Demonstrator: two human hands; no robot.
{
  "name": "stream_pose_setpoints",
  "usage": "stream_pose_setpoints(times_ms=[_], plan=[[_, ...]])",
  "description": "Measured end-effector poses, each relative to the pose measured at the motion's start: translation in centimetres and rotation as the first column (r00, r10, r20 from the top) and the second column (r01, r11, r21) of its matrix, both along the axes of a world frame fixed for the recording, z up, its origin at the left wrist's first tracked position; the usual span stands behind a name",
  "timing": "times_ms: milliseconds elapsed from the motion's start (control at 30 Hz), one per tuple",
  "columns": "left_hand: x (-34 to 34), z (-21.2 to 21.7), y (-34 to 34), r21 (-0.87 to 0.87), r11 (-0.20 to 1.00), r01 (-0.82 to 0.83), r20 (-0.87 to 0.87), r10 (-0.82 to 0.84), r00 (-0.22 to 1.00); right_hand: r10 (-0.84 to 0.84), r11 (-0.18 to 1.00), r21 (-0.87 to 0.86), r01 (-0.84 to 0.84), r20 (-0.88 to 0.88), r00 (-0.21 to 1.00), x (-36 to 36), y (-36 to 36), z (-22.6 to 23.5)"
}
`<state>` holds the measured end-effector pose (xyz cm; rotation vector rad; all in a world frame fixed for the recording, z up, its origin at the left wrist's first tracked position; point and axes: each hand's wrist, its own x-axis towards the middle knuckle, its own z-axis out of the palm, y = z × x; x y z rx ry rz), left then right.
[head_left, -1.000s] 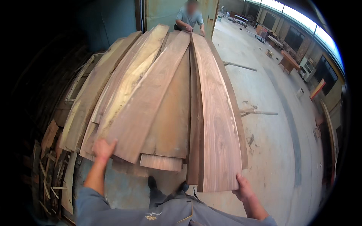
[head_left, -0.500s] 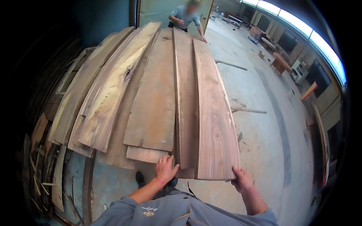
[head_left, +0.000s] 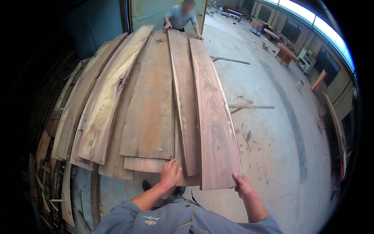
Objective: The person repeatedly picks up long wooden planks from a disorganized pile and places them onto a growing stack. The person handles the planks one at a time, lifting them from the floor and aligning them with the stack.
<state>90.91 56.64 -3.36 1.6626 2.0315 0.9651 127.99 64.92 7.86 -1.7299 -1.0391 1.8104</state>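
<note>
My right hand (head_left: 242,185) grips the near right corner of a reddish-brown plank (head_left: 216,128), thumb on top and fingers partly hidden beneath. My left hand (head_left: 170,174) lies at the near end of the stack with fingers extended and thumb apart. It touches the boards between a wide, weathered board (head_left: 148,113) and a narrower brown plank (head_left: 186,113). At the far end, a person in a grey shirt (head_left: 181,17) has one hand (head_left: 200,37) on the reddish-brown plank and the other (head_left: 168,26) at the narrower plank.
Pale live-edge boards (head_left: 103,105) lie along the stack's left side. Metal support bars (head_left: 253,107) stick out on the right, over a concrete floor (head_left: 269,144) with scattered debris. Scrap wood (head_left: 50,183) stands at the lower left. A brown table (head_left: 287,54) is farther back.
The other person's hand on the left has come down to the narrower plank's far end. My hands keep their places at the near ends, while the whole view has shifted slightly.
</note>
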Motion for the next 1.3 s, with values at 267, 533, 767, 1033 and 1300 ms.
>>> stream_pose_setpoints(times_ms=[267,533,767,1033,1300], plan=[[1.3,0.6,-0.7,-0.072,0.995,0.063,0.001,-0.063,0.998,-0.097,0.995,0.038,0.091,0.207,0.973,6.1,3.2,-8.5],[0.6,2.9,-2.5,-0.122,0.984,0.129,0.065,-0.122,0.99,-0.207,0.975,-0.022,0.221,0.27,0.94,10.9,5.5,-15.6],[-1.0,5.1,-4.5,-0.261,0.955,0.142,0.211,-0.087,0.974,-0.347,0.937,-0.061,0.344,-0.062,0.936,12.2,4.0,-19.7],[-2.9,3.2,-4.6,-0.323,0.945,0.049,0.445,0.106,0.889,-0.782,0.541,-0.16,0.826,-0.456,0.424,7.1,2.6,-26.4],[-5.1,1.6,-3.1,-0.372,0.928,0.018,0.416,0.149,0.897,-0.79,0.547,-0.287,0.787,-0.488,0.371,3.7,6.1,-23.6]])
